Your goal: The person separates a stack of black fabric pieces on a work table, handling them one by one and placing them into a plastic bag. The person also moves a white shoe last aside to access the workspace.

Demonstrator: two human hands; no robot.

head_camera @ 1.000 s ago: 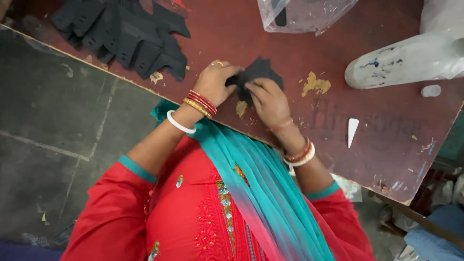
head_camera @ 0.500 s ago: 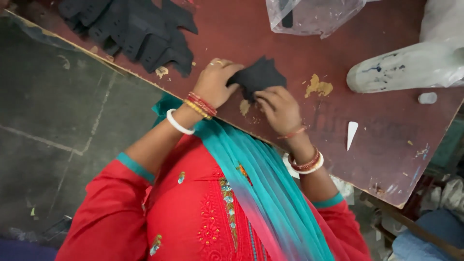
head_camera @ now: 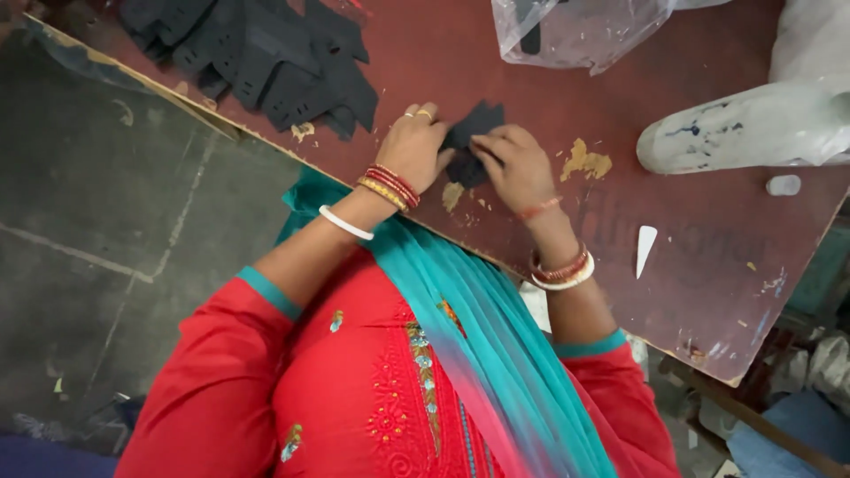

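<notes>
A small black cut piece of flat material (head_camera: 474,133) lies on the dark red table (head_camera: 549,97), pinched from both sides. My left hand (head_camera: 416,146), with rings and bangles, grips its left edge. From the right, my right hand (head_camera: 516,166) presses fingers on top of it. Most of the piece is hidden under my fingers.
A heap of similar black cut pieces (head_camera: 266,57) lies at the table's far left. A clear plastic bag (head_camera: 575,31) sits at the top. A white shoe-form shape (head_camera: 744,128) lies at the right, with a small white sliver (head_camera: 645,248) near it. Grey floor (head_camera: 97,230) is at left.
The view has shifted a little; both hands stay on the black piece, my right hand's fingers sliding slightly over it.
</notes>
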